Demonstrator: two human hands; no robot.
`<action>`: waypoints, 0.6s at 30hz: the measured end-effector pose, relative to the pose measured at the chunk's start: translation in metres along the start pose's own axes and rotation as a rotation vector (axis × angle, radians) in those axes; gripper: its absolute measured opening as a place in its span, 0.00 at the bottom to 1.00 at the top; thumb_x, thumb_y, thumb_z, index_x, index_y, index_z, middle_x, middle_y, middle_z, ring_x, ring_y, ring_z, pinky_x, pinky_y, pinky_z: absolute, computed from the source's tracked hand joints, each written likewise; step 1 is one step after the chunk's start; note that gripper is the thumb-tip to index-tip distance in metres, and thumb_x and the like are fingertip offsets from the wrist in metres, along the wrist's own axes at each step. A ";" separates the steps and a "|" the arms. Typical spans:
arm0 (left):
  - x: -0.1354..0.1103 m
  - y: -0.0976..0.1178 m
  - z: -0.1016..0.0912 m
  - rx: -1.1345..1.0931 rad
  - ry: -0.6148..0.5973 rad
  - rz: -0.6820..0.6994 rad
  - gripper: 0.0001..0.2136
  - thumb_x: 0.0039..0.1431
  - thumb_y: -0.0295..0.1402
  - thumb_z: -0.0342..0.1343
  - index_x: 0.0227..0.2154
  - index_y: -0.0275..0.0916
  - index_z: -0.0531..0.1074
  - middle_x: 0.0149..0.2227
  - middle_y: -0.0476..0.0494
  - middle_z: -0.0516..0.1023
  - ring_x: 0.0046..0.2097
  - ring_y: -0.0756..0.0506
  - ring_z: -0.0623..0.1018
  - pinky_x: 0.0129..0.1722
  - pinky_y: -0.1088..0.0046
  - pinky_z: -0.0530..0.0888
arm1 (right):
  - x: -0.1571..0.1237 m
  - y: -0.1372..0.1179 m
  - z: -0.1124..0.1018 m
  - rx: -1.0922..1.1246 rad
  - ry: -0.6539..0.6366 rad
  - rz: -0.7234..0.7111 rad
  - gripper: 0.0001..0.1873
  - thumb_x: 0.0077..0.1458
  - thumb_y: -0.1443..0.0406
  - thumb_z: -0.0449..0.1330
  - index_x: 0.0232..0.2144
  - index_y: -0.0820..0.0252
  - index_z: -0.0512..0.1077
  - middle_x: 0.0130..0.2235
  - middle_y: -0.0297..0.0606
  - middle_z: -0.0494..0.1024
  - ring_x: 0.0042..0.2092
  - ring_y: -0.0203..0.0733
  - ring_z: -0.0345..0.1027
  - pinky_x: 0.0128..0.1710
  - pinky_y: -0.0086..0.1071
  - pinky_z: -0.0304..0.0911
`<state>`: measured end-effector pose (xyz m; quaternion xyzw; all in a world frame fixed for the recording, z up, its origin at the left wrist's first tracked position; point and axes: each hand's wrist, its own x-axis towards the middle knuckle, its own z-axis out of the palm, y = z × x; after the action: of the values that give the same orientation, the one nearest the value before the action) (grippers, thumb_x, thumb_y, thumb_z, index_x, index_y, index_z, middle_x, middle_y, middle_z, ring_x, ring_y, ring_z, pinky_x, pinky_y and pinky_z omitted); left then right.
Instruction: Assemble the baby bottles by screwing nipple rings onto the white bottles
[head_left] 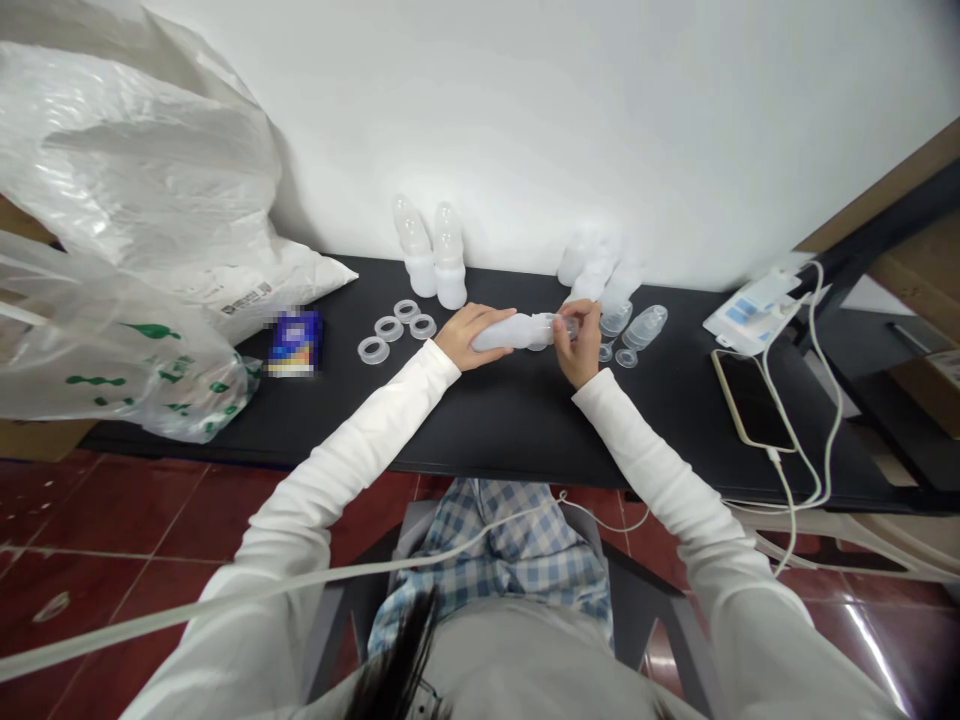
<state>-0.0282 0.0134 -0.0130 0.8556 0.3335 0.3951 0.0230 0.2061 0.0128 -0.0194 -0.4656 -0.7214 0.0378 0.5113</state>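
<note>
My left hand (463, 337) is wrapped round the body of a milky white baby bottle (501, 333), which lies sideways above the table. At its other end, my right hand (579, 348) pinches a clear cap (544, 328) that meets the bottle's neck. Fingers cover part of the cap, so I cannot tell how tightly it sits. Left of my left hand, several translucent rings (388, 328) lie on the table. Beyond them stand two capped bottles (450, 270). White bottle bodies (596, 262), clear caps (646, 326) and small clear discs (626, 357) cluster beyond and beside my right hand.
Big plastic bags (142, 180) fill the left end of the black table (517, 420), near a blue packet (295, 342). A phone (752, 400) on a charging cable and a white power strip (752, 310) lie at the right. A white wall (525, 120) rises behind.
</note>
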 end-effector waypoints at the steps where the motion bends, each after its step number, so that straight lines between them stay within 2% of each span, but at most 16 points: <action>1: 0.000 0.001 0.001 -0.028 -0.020 -0.010 0.27 0.58 0.49 0.61 0.56 0.39 0.73 0.50 0.37 0.80 0.47 0.41 0.78 0.51 0.59 0.76 | 0.000 -0.001 0.000 -0.022 0.002 0.007 0.23 0.66 0.46 0.41 0.43 0.54 0.65 0.37 0.42 0.71 0.40 0.46 0.68 0.43 0.43 0.69; 6: 0.002 0.010 0.005 -0.096 -0.065 -0.065 0.26 0.57 0.47 0.63 0.55 0.39 0.73 0.48 0.39 0.81 0.45 0.43 0.79 0.49 0.63 0.77 | 0.000 -0.010 -0.001 -0.100 0.030 0.085 0.28 0.69 0.52 0.30 0.42 0.54 0.67 0.35 0.44 0.71 0.39 0.49 0.68 0.45 0.46 0.68; 9: 0.003 0.010 0.007 -0.058 -0.021 -0.036 0.27 0.59 0.49 0.61 0.57 0.39 0.72 0.49 0.37 0.80 0.47 0.42 0.78 0.51 0.61 0.76 | -0.001 -0.021 0.000 -0.127 0.063 0.133 0.29 0.69 0.53 0.30 0.42 0.56 0.68 0.35 0.45 0.72 0.39 0.50 0.68 0.45 0.47 0.67; 13: 0.002 0.006 0.010 0.025 0.031 0.069 0.26 0.63 0.49 0.56 0.59 0.41 0.71 0.49 0.35 0.79 0.49 0.40 0.77 0.52 0.59 0.74 | -0.001 -0.034 0.001 -0.147 0.139 0.166 0.30 0.70 0.51 0.30 0.42 0.56 0.67 0.33 0.43 0.72 0.37 0.49 0.69 0.43 0.46 0.67; 18: -0.001 0.007 0.014 0.207 0.031 0.040 0.20 0.69 0.44 0.48 0.58 0.48 0.73 0.52 0.37 0.79 0.53 0.38 0.76 0.56 0.55 0.70 | 0.002 -0.034 0.000 -0.179 0.076 0.272 0.28 0.70 0.51 0.30 0.43 0.56 0.66 0.31 0.42 0.72 0.34 0.49 0.70 0.36 0.43 0.64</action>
<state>-0.0154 0.0104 -0.0211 0.8537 0.3555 0.3723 -0.0786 0.1841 -0.0049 0.0006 -0.6039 -0.6323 0.0244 0.4848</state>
